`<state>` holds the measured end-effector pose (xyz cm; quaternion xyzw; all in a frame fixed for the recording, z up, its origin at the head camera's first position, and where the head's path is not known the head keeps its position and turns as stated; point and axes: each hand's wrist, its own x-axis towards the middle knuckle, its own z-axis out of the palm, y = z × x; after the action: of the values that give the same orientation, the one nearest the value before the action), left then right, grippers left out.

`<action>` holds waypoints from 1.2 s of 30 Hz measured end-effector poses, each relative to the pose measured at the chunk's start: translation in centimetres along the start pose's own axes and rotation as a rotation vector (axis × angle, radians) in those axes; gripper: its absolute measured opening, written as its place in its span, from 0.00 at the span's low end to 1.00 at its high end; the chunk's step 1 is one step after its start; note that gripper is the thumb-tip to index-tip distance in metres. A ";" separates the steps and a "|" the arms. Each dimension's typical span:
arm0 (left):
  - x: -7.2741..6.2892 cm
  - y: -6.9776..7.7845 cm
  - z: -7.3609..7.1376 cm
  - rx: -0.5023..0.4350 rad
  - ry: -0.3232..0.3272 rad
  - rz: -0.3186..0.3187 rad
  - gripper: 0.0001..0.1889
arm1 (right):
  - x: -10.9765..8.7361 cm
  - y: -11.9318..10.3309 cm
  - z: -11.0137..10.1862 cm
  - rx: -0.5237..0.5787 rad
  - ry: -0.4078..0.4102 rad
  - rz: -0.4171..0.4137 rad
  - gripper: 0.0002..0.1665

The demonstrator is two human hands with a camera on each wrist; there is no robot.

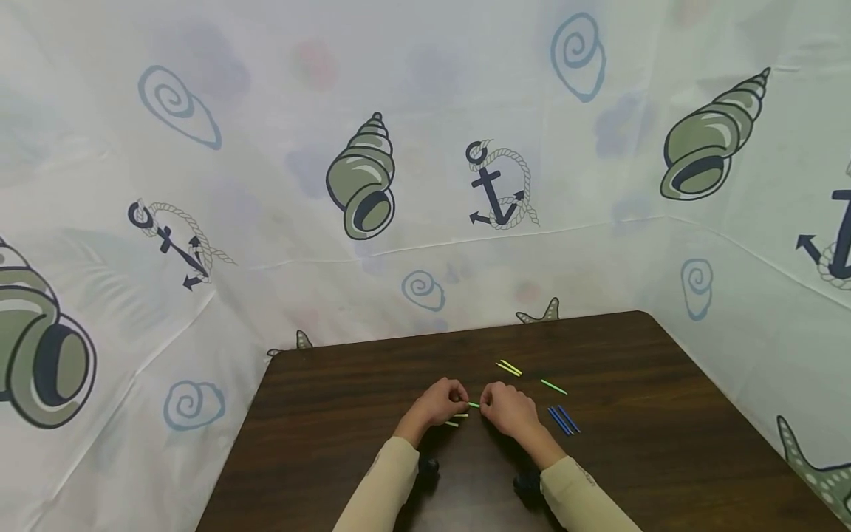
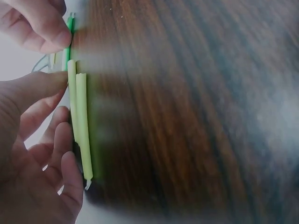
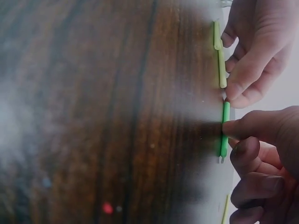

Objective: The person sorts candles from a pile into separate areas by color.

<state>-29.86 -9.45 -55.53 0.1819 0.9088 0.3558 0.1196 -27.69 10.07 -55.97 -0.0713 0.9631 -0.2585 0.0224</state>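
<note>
A bright green candle [image 1: 473, 405], thin with a pale wick, spans the gap between the two hands at the table's middle. My left hand [image 1: 440, 403] pinches one end of it between thumb and forefinger. My right hand [image 1: 510, 408] pinches it farther along, thumb on its side in the right wrist view, where the wick end [image 3: 223, 158] shows. Two pale yellow-green candles [image 2: 83, 121] lie side by side under the left hand, slightly offset from each other. The left palm hides part of them in the head view.
Beyond the right hand lie yellow candles [image 1: 509, 367], a single green candle [image 1: 554, 386] and a group of blue candles [image 1: 564, 420]. The dark wood table [image 1: 359, 391] meets a white printed cloth [image 1: 439, 244] at the back and sides.
</note>
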 end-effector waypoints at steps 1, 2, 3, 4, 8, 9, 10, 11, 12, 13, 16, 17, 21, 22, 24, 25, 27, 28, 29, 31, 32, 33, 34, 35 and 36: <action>-0.1 -0.1 -0.1 -0.015 -0.008 0.003 0.03 | 0.0 0.0 0.0 0.002 0.001 0.001 0.10; -0.1 -0.2 -0.2 -0.027 -0.018 0.007 0.03 | 0.1 0.0 0.1 0.002 0.003 0.001 0.10; -0.2 -0.3 -0.3 -0.038 -0.028 0.009 0.04 | 0.1 0.1 0.1 0.003 0.005 0.001 0.10; -0.3 -0.3 -0.4 -0.046 -0.038 0.012 0.04 | 0.1 0.1 0.2 0.006 0.005 0.002 0.10; -0.5 -0.6 -0.8 -0.066 -0.069 0.036 0.06 | 0.1 0.1 0.2 0.017 0.004 -0.011 0.10; -0.5 -0.7 -0.9 -0.074 -0.076 0.042 0.07 | 0.1 0.1 0.1 0.020 0.002 -0.015 0.10; -0.6 -0.7 -0.9 -0.080 -0.081 0.048 0.07 | 0.0 0.1 0.1 0.024 -0.001 -0.019 0.10; -0.6 -0.8 -1.0 -0.087 -0.086 0.051 0.08 | 0.0 0.1 0.1 0.026 -0.003 -0.023 0.09; -0.7 -0.8 -1.0 -0.093 -0.091 0.054 0.08 | 0.0 0.1 0.1 0.028 -0.008 -0.025 0.09; -0.8 -0.9 -1.0 -0.095 -0.094 0.054 0.08 | 0.0 0.1 0.1 0.032 -0.011 -0.023 0.09; -0.9 -0.9 -1.0 -0.094 -0.095 0.055 0.09 | 0.0 0.3 0.1 0.043 -0.016 -0.026 0.08; -0.9 -1.0 -1.0 -0.087 -0.093 0.055 0.09 | 0.0 0.4 0.1 0.048 -0.016 -0.026 0.08; -0.9 -1.2 -0.9 -0.083 -0.082 0.073 0.09 | 0.0 0.8 -0.5 0.079 -0.017 -0.016 0.08; -0.8 -1.2 -0.9 -0.086 -0.081 0.075 0.08 | 0.0 0.9 -0.7 0.082 -0.017 -0.006 0.08; -0.8 -1.2 -0.8 -0.095 -0.080 0.077 0.08 | 0.0 1.1 -1.5 0.091 -0.013 0.006 0.08; -0.8 -1.3 -0.8 -0.099 -0.076 0.081 0.08 | 0.0 1.3 -1.9 0.090 -0.009 0.011 0.08; -0.9 -1.4 -0.8 -0.101 -0.072 0.079 0.07 | 0.1 1.7 -2.8 0.096 -0.001 0.024 0.07; -0.9 -1.4 -0.7 -0.100 -0.070 0.078 0.07 | 0.1 2.0 -3.2 0.102 0.004 0.029 0.07; -0.9 -1.4 -0.7 -0.098 -0.068 0.080 0.07 | 0.1 2.3 -3.7 0.104 0.011 0.032 0.07; -0.9 -1.4 -0.7 -0.096 -0.064 0.084 0.06 | 0.1 3.0 -4.5 0.106 0.020 0.042 0.07; -1.0 -1.4 -0.7 -0.094 -0.064 0.087 0.05 | 0.0 3.4 -5.0 0.112 0.021 0.049 0.06; -1.0 -1.3 -0.8 -0.091 -0.063 0.092 0.05 | 0.0 3.8 -5.3 0.116 0.025 0.053 0.06; -1.1 -1.3 -0.8 -0.085 -0.062 0.095 0.05 | 0.0 4.2 -5.7 0.118 0.025 0.058 0.06; -1.1 -1.3 -0.8 -0.078 -0.060 0.094 0.05 | 0.0 4.6 -6.1 0.120 0.028 0.062 0.07; -1.1 -1.4 -0.8 -0.069 -0.059 0.095 0.05 | -0.1 4.9 -6.4 0.125 0.029 0.068 0.07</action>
<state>-29.51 -11.35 -55.79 0.2309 0.8824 0.3868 0.1358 -28.76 17.50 -52.87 -0.0335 0.9472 -0.3182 0.0218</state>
